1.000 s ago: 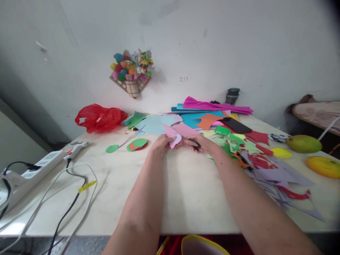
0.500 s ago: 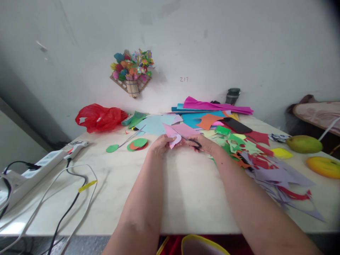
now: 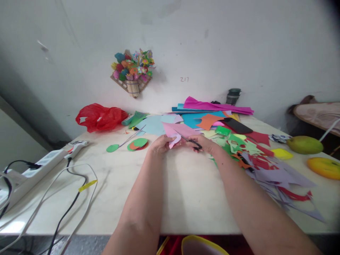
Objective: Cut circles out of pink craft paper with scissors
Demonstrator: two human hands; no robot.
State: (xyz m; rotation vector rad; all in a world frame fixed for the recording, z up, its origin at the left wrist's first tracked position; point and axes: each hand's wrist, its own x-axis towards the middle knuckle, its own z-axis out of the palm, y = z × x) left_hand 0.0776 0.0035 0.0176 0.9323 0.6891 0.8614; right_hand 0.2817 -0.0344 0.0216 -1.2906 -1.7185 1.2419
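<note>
At left, a green disc and a stack of discs lie fully cut, apart from the hands; in the middle, the left hand pinches a lilac piece against a pink sheet, thumb on top, forearm stretched forward; the pink looks only partly cut, with some of the outline apparently left, though how much I cannot tell; the scissors point left, blades across the pink; the right hand grasps their handles, wrist angled inward; scraps lie rightmost, evidently from finished cuts.
</note>
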